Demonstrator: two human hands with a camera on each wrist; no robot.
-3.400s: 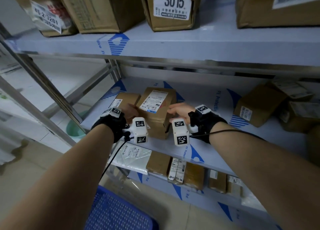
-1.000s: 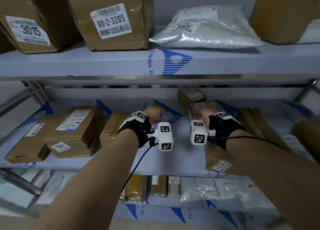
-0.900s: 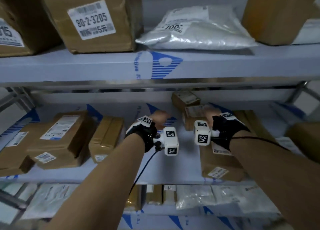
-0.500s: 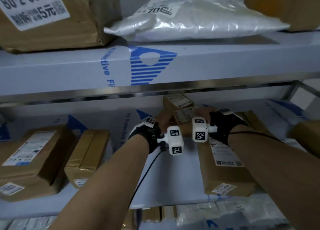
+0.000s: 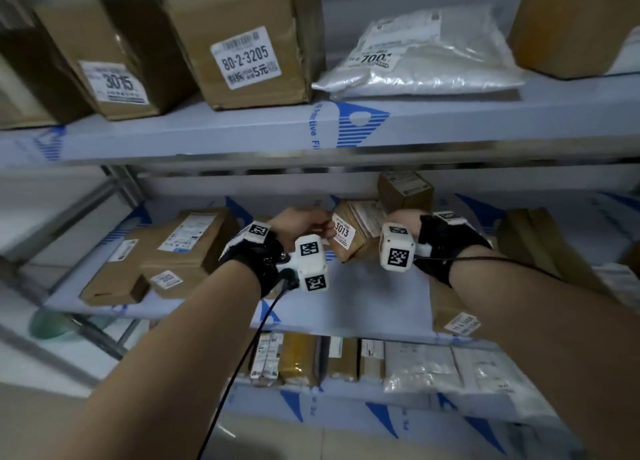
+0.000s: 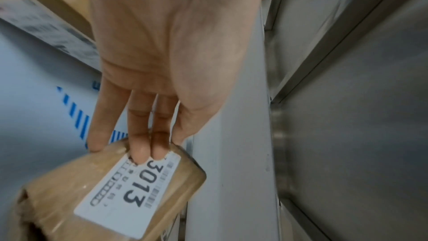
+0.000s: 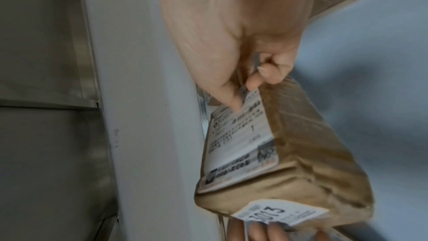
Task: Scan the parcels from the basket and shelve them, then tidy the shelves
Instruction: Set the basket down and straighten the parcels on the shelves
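Middle shelf (image 5: 363,297) is pretty packed w/ stuff. Landmark = the small brown parcel (image 5: 353,234) w/ the white "3013" sticker (image 5: 341,233), held up just above the middle shelf, roughly mid-way along it. Directly behind it sits a small cardboard cube (image 5: 405,189) against the back wall. Left of it there's a stack of flat kraft boxes (image 5: 173,252) w/ shipping labels, lying flat. Right of it, a long flat box (image 5: 453,316) runs under the right forearm to the shelf's front edge, plus more brown boxes (image 5: 533,238) further right. Above it, the upper shelf (image 5: 207,137) carries big cartons, one tagged 80-2-3205 (image 5: 247,42), another 3015 (image 5: 114,65), and a shiny white poly mailer (image 5: 426,58). Below it, the lower shelf has a row of thin parcels (image 5: 311,359) & pale plastic bags, standing on edge.

The 3013 parcel: blocky, longish, wrapped in glossy tape over brown paper, corners rounded & a bit crumpled. Long axis runs roughly left-right btw the two hands; sticker end faces left/toward the camera, the bigger shipping label (image 7: 241,135) sits on a long side face.

Left hand (image 5: 301,222): fingers mostly straight, fingertips (image 6: 139,153) pressing on the sticker end, not wrapped around. Right hand (image 5: 401,219): fingers curled, pinching the far end, thumb on the shipping label side.

Shelf boards are smooth, pale blue-grey film w/ blue printed logos, metal frame.
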